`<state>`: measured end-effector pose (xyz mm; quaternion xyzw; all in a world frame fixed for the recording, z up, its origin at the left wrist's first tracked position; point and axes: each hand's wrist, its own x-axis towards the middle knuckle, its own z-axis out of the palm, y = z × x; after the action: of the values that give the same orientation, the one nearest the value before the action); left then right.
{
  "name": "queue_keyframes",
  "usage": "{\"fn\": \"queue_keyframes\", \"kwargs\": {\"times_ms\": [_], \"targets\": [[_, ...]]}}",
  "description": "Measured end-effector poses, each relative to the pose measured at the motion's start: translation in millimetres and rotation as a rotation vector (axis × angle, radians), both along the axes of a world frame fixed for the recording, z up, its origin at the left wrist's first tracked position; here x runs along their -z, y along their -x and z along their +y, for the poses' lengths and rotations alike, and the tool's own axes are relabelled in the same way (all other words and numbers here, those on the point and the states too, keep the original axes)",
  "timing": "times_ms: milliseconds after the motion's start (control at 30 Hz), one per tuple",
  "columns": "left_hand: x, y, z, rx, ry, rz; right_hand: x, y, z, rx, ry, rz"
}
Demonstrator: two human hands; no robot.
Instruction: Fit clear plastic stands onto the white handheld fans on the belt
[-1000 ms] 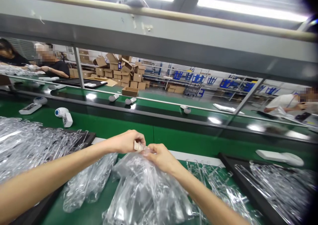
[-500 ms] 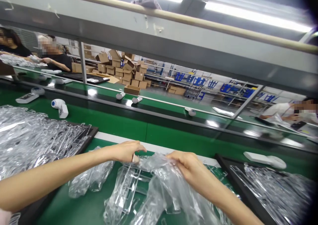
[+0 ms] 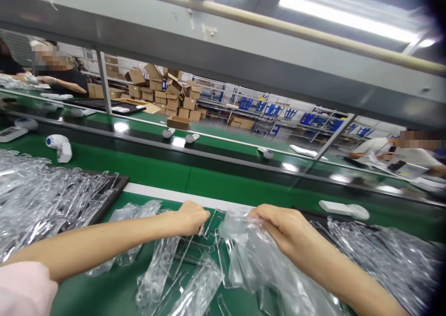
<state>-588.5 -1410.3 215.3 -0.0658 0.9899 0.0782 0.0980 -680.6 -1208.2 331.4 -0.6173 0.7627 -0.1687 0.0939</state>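
My right hand [image 3: 278, 223] pinches the top of a crumpled clear plastic bag [image 3: 247, 255] that hangs down over the green table [image 3: 83, 297]. To its left, my left hand [image 3: 193, 219] is closed at the end of a thin clear plastic piece; what its fingers hold is too hidden to make out. Under and between the hands lie several clear bent plastic pieces [image 3: 225, 260]. Two bagged clear pieces lie below my left hand, one [image 3: 158, 269] nearer the left and one [image 3: 198, 288] nearer the middle. Another clear bag [image 3: 130, 213] rests behind my left forearm.
Black-edged trays with heaped clear plastic pieces stand left [image 3: 45, 195] and right [image 3: 386, 255]. Beyond the table, white devices [image 3: 61, 146] lie on green ledges and a dark conveyor [image 3: 216, 153]. A grey beam [image 3: 223, 42] crosses overhead. People sit across the line at both sides.
My right hand has drawn the bag right, away from my left hand, uncovering more clear pieces between them. My left hand's fingers have closed further. The camera view has shifted.
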Motion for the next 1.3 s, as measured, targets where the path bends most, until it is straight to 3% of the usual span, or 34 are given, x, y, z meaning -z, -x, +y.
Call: {"fn": "queue_keyframes", "kwargs": {"times_ms": [100, 167, 300, 433, 533, 733, 933, 1033, 1167, 1300], "targets": [[0.2, 2.4, -1.1, 0.014, -0.029, -0.013, -4.4, 0.9, 3.4, -0.023, 0.025, -0.040], [-8.8, -4.0, -4.5, 0.005, -0.045, 0.032, -4.2, 1.5, 6.7, -0.016, 0.048, -0.035], [-50.8, -28.5, -13.9, -0.030, -0.195, 0.347, -1.5, 2.2, 11.9, -0.017, 0.080, -0.001], [-98.2, -49.8, -17.6, 0.027, -0.399, 0.580, -5.6, 1.7, 13.4, -0.101, 0.067, 0.035], [-117.6, -54.4, -14.9, -0.027, -0.565, 0.653, -13.0, 1.1, 13.9, -0.098, 0.088, 0.066], [-121.8, -44.0, -11.0, -0.091, -0.663, 0.659, -29.9, -6.9, 12.8, -0.102, 0.115, 0.043], [-128.9, -41.2, 1.8, 0.136, -0.617, 0.603, -36.8, -9.3, -4.2, -0.095, 0.239, 0.067], [-131.1, -39.9, 6.5, 0.188, -0.613, 0.632, -34.7, -7.2, -20.0, -0.117, 0.278, -0.022], [-124.8, -36.1, 2.3, 0.060, -0.709, 0.756, -25.4, -5.4, -38.7, -0.010, 0.256, -0.243], [-116.9, -38.8, -11.0, -0.087, -0.961, 0.686, -15.9, -3.2, -47.9, 0.052, 0.215, -0.344]]}}
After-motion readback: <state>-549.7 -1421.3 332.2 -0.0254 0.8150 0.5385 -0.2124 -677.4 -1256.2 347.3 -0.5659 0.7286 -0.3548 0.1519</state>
